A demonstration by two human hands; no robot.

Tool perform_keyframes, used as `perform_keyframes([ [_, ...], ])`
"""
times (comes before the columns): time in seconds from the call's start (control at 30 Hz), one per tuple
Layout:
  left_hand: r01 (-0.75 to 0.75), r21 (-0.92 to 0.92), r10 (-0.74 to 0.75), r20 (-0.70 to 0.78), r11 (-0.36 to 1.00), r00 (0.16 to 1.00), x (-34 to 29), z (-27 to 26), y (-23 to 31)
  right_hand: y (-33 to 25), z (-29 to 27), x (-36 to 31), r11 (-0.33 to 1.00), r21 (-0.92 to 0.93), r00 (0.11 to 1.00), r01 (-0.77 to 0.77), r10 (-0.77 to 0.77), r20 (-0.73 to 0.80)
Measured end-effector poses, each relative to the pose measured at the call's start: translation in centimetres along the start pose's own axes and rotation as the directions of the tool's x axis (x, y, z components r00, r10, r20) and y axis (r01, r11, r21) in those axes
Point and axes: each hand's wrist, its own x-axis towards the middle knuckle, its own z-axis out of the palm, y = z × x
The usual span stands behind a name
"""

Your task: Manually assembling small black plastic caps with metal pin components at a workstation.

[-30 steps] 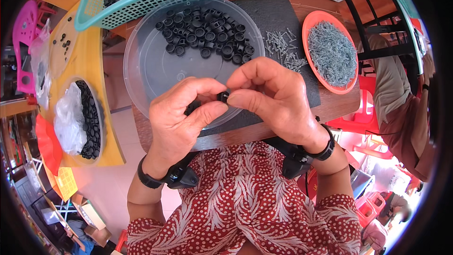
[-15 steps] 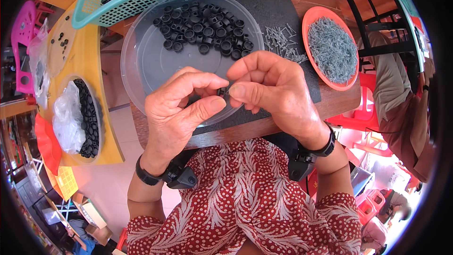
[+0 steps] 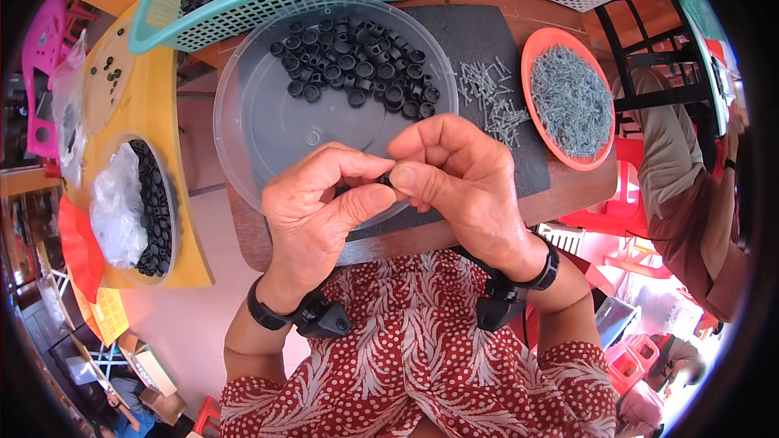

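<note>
On my head cam, the left grip [image 3: 311, 201]'s pinching a black part [image 3: 385, 181] at the near side of the tub [image 3: 272, 134]. Right grip [image 3: 464, 185] is right up beside it, but I can't tell what it's pinching; loose screws [image 3: 487, 93] lie farther right.

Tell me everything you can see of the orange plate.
The orange plate is shallow, with a raised rim, and looks like plastic. A heap of silvery screws covers nearly all its inside, leaving the rim bare. It rests on the brown table beside the dark mat; whether it overlaps the mat is unclear. Neither the left hand nor the right hand touches it.
</note>
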Motion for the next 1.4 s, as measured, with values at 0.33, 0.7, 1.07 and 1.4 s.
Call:
perform_keyframes([
  [0.33,0.069,-0.048,-0.079,-0.232,0.996,0.970,0.5,-2.2,0.6,0.7,-0.4,5.4,0.545,-0.685,0.836,0.484,-0.520,0.177],
  [0.7,0.034,-0.110,-0.063,-0.271,0.993,0.960,0.8,-2.8,1.2,1.5,0.6,8.0,-0.197,-0.789,0.643,0.582,-0.483,0.595],
  [1.07,0.037,-0.177,-0.079,-0.236,0.984,0.969,1.0,-2.2,0.8,-1.2,0.2,4.2,0.928,-0.334,0.942,0.163,-0.045,0.333],
  [1.4,0.112,-0.299,-0.173,-0.185,0.948,0.967,0.8,-1.4,0.4,-0.8,0.2,3.0,0.989,-0.147,0.981,0.006,0.022,0.191],
])
